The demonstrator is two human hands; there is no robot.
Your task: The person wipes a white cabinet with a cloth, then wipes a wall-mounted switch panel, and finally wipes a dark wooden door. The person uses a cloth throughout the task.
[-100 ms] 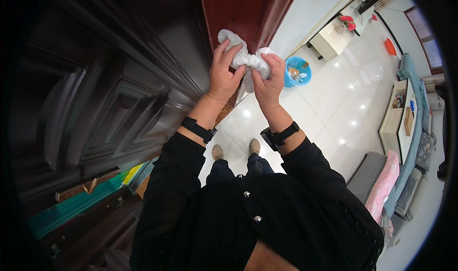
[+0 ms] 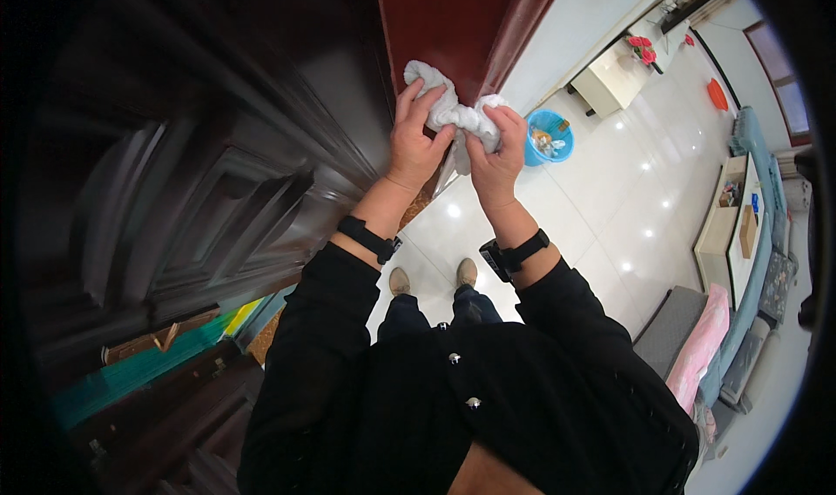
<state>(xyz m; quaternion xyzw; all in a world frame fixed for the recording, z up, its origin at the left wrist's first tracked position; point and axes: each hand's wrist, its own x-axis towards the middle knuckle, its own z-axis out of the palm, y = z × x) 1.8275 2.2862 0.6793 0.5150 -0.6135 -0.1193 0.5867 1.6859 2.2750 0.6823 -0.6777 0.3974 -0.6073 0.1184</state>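
Barely anything has shifted — the fingers of the left hand and right hand still pinch 1 white cloth beside the red panel; the 2-handed grip seems unchanged.

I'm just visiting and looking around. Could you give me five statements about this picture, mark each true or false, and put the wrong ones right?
1. The left hand and the right hand both grip a white cloth. True.
2. The bucket beyond the right hand is yellow. False: it is blue, with some things inside.
3. The sleeves are black. True.
4. The dark carved door fills the right side of the picture. False: it is on the left.
5. The white cloth is stretched out flat. False: it is bunched up in the fingers.
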